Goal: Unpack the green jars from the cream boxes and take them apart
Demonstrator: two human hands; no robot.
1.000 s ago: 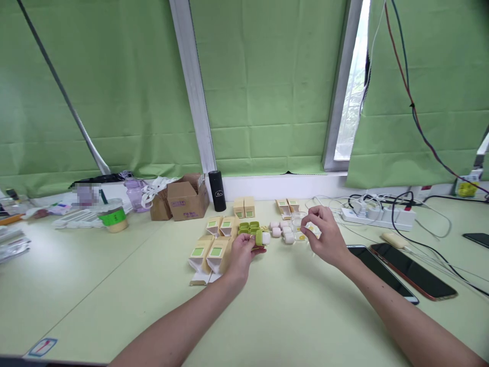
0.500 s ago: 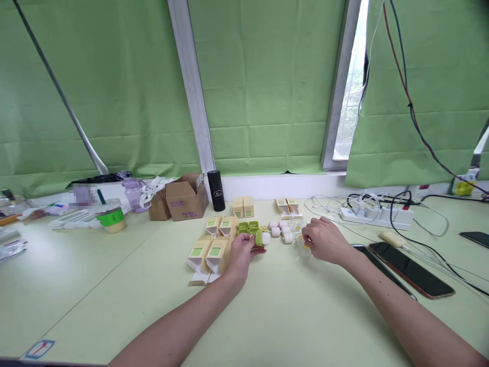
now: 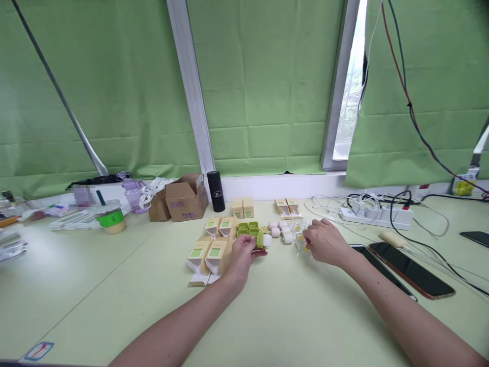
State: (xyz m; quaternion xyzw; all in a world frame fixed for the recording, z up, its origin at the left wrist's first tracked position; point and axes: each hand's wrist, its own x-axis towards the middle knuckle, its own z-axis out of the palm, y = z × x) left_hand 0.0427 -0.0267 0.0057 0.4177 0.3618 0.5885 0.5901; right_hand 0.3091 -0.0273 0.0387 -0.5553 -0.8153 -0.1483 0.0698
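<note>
My left hand [image 3: 241,251] grips a small green case [image 3: 260,239] with a rounded white block [image 3: 267,240] sticking out of its right end. Beyond it sit several green square cases [image 3: 247,228] in a cluster. Several pale pink and white rounded blocks [image 3: 275,232] stand between my two hands. My right hand [image 3: 324,242] has its fingers pinched together low over the table, at a clear plastic piece [image 3: 300,245] with yellow spots; its fingertips are partly hidden. More clear pieces [image 3: 296,226] lie just behind.
Opened cream cartons [image 3: 212,252] stand beside my left hand, with more small boxes [image 3: 243,206] farther back. Phones [image 3: 412,270] lie under and beside my right forearm. A power strip [image 3: 376,216] with tangled cables, a black bottle [image 3: 216,191] and a cardboard box [image 3: 186,199] line the back.
My right hand has come down to the table from a raised pinch, and the clear piece at its fingers now lies nearer me. The left hand has barely moved, still holding the green case.
</note>
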